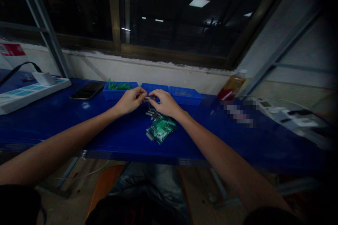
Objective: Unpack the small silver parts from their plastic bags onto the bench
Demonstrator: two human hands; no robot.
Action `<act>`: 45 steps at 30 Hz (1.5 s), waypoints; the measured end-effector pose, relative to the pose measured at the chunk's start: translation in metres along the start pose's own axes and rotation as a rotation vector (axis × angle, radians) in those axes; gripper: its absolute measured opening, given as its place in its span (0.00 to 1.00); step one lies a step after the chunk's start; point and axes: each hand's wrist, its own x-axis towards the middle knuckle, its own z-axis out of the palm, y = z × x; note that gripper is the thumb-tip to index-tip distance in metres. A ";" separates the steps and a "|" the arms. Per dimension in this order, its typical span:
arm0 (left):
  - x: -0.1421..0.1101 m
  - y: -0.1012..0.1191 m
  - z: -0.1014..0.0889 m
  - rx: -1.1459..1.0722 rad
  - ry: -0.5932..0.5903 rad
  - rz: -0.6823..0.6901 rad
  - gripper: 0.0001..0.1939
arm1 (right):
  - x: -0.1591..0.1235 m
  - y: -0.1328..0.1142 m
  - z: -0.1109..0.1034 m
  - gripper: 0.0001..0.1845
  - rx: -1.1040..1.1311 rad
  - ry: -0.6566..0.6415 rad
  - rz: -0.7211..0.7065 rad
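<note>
My left hand (130,100) and my right hand (166,103) meet above the blue table, just in front of the blue bins. Between their fingertips they pinch a small silvery metal piece (148,98); its exact kind is too small to make out. Several similar short metal pieces (151,113) lie in a loose pile below my right hand. Closer to me is a clear and green plastic bag (163,128), with another metal piece (150,136) at its left edge. Green slender pieces (118,86) fill the left blue bin (113,95).
A middle blue bin (155,87) and a right blue bin (188,99) with small parts stand along the wall. A phone (88,90) and a white power strip (31,93) lie left. At right are a bottle (232,86) and a white device with cables (293,119).
</note>
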 end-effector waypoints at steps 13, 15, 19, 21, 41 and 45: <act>0.001 0.000 -0.001 0.021 0.036 0.066 0.10 | -0.001 -0.003 -0.002 0.09 0.051 0.040 0.049; 0.000 0.000 -0.001 0.023 0.015 0.060 0.11 | -0.002 -0.003 -0.003 0.07 0.043 0.050 0.037; 0.000 -0.001 -0.001 0.037 0.011 0.066 0.11 | -0.001 -0.003 -0.003 0.06 0.026 0.037 0.039; 0.000 -0.001 -0.001 0.041 0.033 0.081 0.12 | -0.001 -0.003 -0.003 0.07 0.021 0.031 0.049; 0.000 0.003 -0.004 0.062 0.065 0.100 0.11 | -0.001 -0.005 -0.004 0.06 0.040 0.057 0.045; -0.001 0.005 -0.004 0.064 0.067 0.133 0.10 | 0.000 -0.005 -0.003 0.09 0.041 0.067 0.035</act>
